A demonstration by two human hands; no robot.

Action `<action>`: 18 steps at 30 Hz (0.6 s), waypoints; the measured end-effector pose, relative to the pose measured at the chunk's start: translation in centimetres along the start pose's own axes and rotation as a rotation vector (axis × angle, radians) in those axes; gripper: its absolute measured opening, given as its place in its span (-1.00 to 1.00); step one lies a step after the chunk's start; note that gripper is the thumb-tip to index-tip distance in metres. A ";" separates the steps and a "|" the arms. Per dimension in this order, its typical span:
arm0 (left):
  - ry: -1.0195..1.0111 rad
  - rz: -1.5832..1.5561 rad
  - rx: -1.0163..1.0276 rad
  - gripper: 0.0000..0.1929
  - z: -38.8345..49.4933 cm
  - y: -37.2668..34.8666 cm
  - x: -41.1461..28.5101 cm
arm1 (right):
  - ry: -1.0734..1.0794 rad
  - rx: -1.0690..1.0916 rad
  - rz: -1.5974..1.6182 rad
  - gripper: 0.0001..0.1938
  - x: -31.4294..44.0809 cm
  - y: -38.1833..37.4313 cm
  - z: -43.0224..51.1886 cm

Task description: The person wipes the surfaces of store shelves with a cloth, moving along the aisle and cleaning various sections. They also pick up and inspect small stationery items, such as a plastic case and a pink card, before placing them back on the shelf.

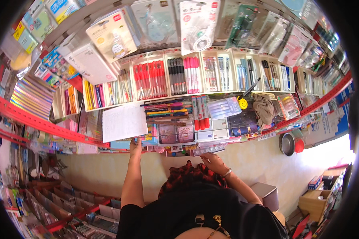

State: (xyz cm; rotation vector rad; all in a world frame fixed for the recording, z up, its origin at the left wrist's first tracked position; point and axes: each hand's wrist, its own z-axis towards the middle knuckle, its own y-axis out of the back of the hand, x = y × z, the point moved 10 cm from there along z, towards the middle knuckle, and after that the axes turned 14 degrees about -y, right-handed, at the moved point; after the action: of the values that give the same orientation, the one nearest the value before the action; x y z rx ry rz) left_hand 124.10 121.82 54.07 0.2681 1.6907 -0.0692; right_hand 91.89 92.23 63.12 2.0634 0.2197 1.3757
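My left hand [135,147] reaches to the front edge of the shelf, just under the lower right corner of a white sheet of paper [125,123]. Its fingertips touch the edge beside a blue and yellow packet [151,133]; whether they grip anything is hidden. Bent and seemingly holding nothing, my right hand [215,163] is in front of my body, close to a box of small round items [211,150] below the shelf edge. Loose pens [167,112] lie right of the paper, next to red-capped markers [201,112] and a packet of pastel pens [225,107].
Pen trays [149,79] run behind the paper, under hanging blister packs [200,27]. A crumpled brown cloth [263,109] lies at right. A red metal shelf rail [320,103] curves along the front. On the floor are a metal basin [287,144] and a stool [264,192].
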 end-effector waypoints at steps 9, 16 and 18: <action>0.139 -0.112 -0.272 -0.75 -13.6 3.0 6.6 | 0.256 0.126 0.027 -0.77 7.4 0.8 0.8; 0.451 -0.148 -0.052 -0.68 -27.1 5.6 17.6 | 0.971 -0.227 -0.141 -0.66 30.8 17.2 -3.3; 0.512 -0.169 -0.210 -0.72 -29.0 7.1 19.5 | 1.097 -0.534 -0.278 -0.62 36.5 22.4 -3.4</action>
State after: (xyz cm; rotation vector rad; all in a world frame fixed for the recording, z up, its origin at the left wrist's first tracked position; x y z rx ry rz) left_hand 95.32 137.20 39.75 -0.0223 2.2087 0.0571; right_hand 100.38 93.14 105.26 0.6749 0.4965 1.9667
